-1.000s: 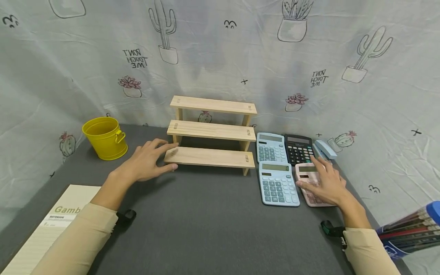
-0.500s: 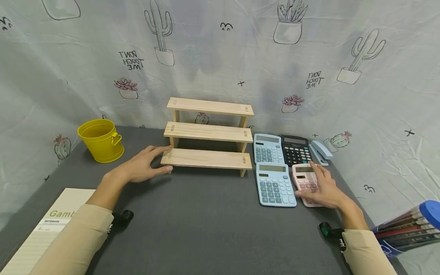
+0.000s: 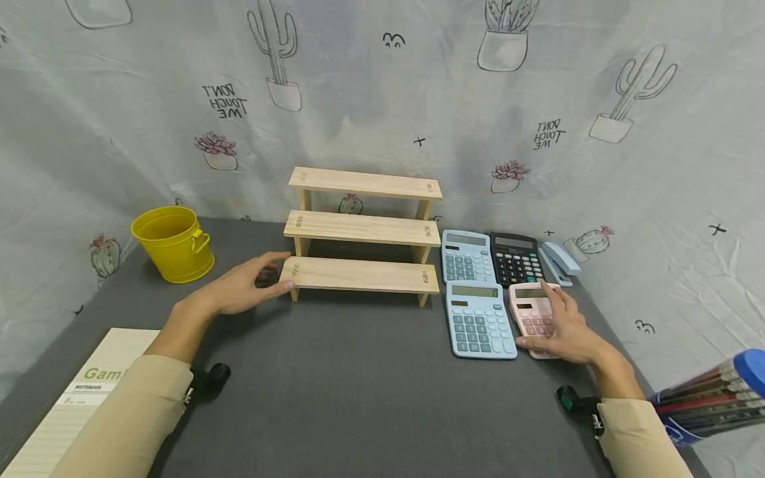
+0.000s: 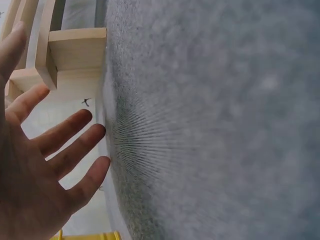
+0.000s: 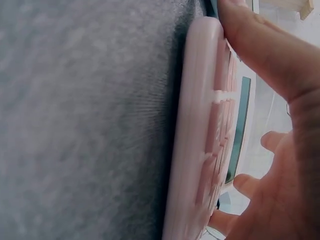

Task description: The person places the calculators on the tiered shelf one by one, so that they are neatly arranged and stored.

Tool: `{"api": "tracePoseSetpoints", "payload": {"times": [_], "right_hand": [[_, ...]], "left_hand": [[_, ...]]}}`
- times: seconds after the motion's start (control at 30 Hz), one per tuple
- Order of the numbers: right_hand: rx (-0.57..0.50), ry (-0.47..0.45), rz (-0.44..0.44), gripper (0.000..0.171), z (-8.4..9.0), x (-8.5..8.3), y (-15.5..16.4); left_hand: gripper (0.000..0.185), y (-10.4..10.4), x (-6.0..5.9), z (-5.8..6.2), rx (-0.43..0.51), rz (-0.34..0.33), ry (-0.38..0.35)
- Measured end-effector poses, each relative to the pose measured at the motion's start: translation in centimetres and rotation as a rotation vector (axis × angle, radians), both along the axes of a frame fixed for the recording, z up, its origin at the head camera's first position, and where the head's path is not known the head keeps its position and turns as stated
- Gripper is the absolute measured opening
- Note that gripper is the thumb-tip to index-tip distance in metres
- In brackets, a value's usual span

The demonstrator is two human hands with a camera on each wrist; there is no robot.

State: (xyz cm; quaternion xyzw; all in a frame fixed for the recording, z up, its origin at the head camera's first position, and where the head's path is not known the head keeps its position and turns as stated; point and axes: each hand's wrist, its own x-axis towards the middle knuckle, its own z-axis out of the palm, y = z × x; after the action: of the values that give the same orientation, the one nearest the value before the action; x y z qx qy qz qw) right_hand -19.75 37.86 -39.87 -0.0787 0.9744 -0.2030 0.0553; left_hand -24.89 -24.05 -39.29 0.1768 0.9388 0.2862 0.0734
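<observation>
1. We see the left hand (image 3: pixel 239 290) at 9 o'clock of the shelf (image 3: pixel 361 229), fingers straight and spread, thumb tip touching the left end of the bottom step; released, gripping nothing.
2. In the left wrist view the same hand (image 4: pixel 35 165) is open-palmed above the mat (image 4: pixel 215 120), with the shelf (image 4: pixel 75 50) end just beyond the fingertips.
3. The right hand (image 3: pixel 564 328) rests on the pink calculator (image 3: pixel 533 313): thumb on its near-left edge, fingers laid loosely over the keys. Not clenched; whether it truly grips, we cannot tell.
4. In the right wrist view the thumb presses the pink calculator's (image 5: pixel 210 130) edge; the calculator lies flat on the mat.
5. The pink calculator sits at 3 o'clock of the near blue calculator (image 3: pixel 480 320), just beside it and at 4 o'clock of the shelf.
6. The far blue calculator (image 3: pixel 467 256) and the black calculator (image 3: pixel 516 259) lie side by side at 12 o'clock of those two; the stapler (image 3: pixel 558 260) is at 3 o'clock of the black one.
7. The bucket (image 3: pixel 172 242) stands at 9 o'clock of the shelf, well apart from the left hand.
8. The notebook (image 3: pixel 78 398) lies at 7 o'clock, under the left sleeve.
9. The pencil box (image 3: pixel 714 395) pokes in at 4 o'clock, at the frame's right edge.
</observation>
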Motion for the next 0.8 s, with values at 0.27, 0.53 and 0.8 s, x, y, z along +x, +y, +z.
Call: {"api": "tracePoseSetpoints", "payload": {"times": [0.27,0.53,0.8], "right_hand": [[0.017,-0.012,-0.024,0.132,0.0,0.4,0.5],[-0.02,0.033,-0.03,0.133,0.0,0.4,1.0],[-0.112,0.127,-0.067,0.133,-0.4,0.7,1.2]], "left_hand": [[0.078,-0.3,-1.1,-0.1,0.019,0.002,-0.007],[0.073,-0.4,-1.1,-0.3,0.067,-0.006,-0.036],[0.071,-0.4,-1.5,-0.1,0.096,-0.037,-0.053]]}}
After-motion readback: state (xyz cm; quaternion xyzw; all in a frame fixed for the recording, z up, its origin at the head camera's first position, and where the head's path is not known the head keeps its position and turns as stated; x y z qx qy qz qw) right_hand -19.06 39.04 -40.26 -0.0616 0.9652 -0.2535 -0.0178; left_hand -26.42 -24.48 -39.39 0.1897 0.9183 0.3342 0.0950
